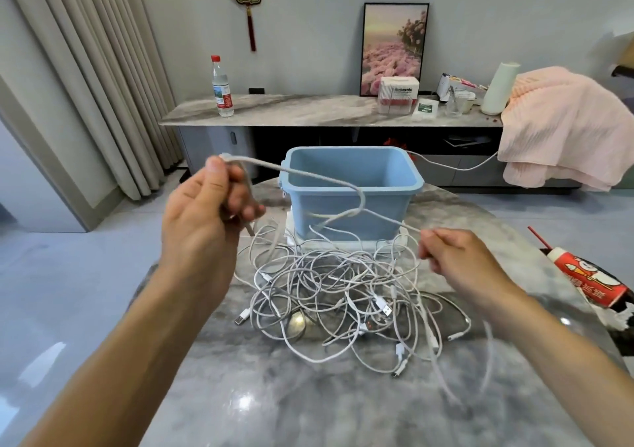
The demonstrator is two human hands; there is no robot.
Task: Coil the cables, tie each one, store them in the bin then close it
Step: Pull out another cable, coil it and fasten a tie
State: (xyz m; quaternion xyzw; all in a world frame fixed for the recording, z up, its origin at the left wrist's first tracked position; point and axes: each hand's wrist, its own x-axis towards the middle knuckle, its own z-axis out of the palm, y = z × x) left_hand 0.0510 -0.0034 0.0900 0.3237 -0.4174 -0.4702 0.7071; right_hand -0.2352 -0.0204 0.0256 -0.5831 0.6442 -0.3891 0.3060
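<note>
Head view showed two bare hands lifted over a grey marble worktop (260,395). The left hand (206,213), at about 10 o'clock from the cable pile, had its fingers curled round one white cable (308,174), with the cable's end sticking up by the thumb. A short plug end hung down under those fingers, blurry. The right hand (459,258), at about 2 o'clock from the pile, pinched the same cable between thumb and fingers. The cable ran between the hands and made a loose loop in front of the blue bin (353,203).

The bin stood open at 12 o'clock from the pile, on a flat white thing that might be its lid (329,244); most of it was hidden under the bin. The tangled cable pile (343,295) lay on the worktop just in front of the bin. It was too knotted to count the cables. One blurry strand (442,374) trailed down toward 5 o'clock.

At 3 o'clock a red and white carton (590,275) lay cut off by the picture's edge.
</note>
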